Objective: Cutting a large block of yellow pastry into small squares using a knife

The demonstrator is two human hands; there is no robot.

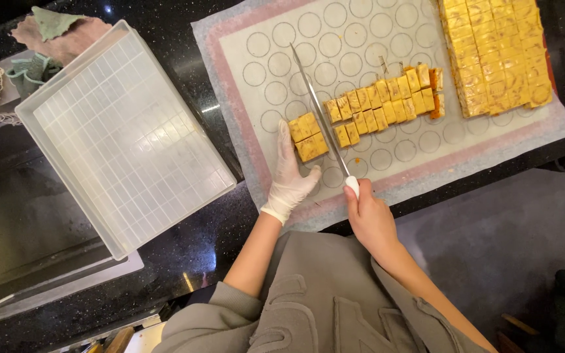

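At far left on the dark counter (184, 39): crumpled cloths (57, 33), then an empty translucent plastic tray (122, 134) with a ribbed grid base, tilted against the counter's edge. Right of it, a baking mat (361, 39) printed with circles. Left hand (289, 176), in a white glove, lies flat and open on the mat, fingertips touching a small block of yellow cut squares (308, 136). Right hand (367, 212), bare, is closed around the white handle of a long knife (318, 108); blade lies between that block and a double row of cut pieces (384, 104). Far right: a large scored yellow slab (495, 52).
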